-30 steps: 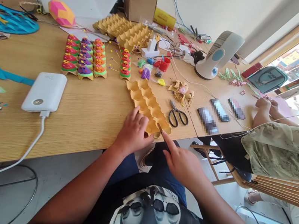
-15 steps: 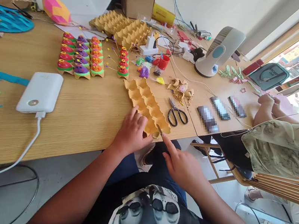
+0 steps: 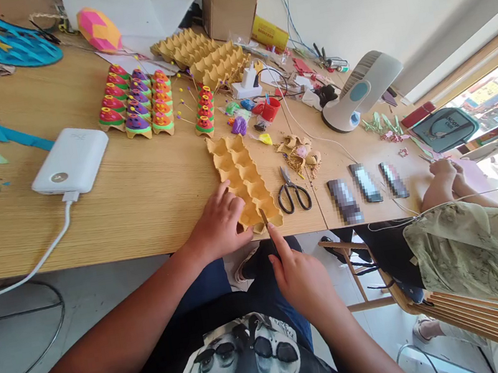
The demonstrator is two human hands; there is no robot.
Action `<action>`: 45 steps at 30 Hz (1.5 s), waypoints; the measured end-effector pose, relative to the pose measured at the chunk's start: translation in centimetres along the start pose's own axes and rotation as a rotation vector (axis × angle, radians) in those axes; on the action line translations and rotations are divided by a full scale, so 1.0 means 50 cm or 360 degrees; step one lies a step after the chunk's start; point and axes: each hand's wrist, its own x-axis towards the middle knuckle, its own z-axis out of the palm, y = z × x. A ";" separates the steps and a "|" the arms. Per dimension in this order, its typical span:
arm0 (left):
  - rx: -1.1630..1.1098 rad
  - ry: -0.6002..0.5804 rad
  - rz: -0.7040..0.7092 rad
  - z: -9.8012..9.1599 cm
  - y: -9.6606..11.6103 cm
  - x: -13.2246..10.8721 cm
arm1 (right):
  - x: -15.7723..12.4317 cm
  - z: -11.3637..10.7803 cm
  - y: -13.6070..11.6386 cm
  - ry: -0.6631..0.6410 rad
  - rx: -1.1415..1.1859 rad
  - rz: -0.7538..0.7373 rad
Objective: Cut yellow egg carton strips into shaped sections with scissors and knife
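A yellow egg-carton strip (image 3: pixel 241 172) lies on the wooden table (image 3: pixel 145 190), reaching its near edge. My left hand (image 3: pixel 219 222) rests on the strip's near left side, fingers spread and pressing it down. My right hand (image 3: pixel 298 276) is closed round a thin knife (image 3: pixel 266 220), index finger laid along it, and the blade tip touches the strip's near end. Black scissors (image 3: pixel 293 190) lie just right of the strip.
Painted carton cups (image 3: pixel 136 103) stand in rows behind, with more plain cartons (image 3: pixel 202 55) beyond. A white power bank (image 3: pixel 70 161) with cable lies at left. A fan (image 3: pixel 360 93) and several phones (image 3: pixel 364 184) sit at right, where another person's hands (image 3: pixel 444 181) work.
Both hands stay on the carton strip; the knife tip has hardly shifted. The view has moved slightly.
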 end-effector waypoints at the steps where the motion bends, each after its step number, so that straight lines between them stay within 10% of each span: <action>1: -0.0001 0.0004 -0.0003 0.000 0.000 0.000 | 0.004 -0.002 -0.001 0.0012 0.0011 -0.0005; 45: -0.0064 -0.0034 -0.0023 0.000 -0.005 0.000 | -0.002 0.007 -0.009 0.0001 0.0013 0.0038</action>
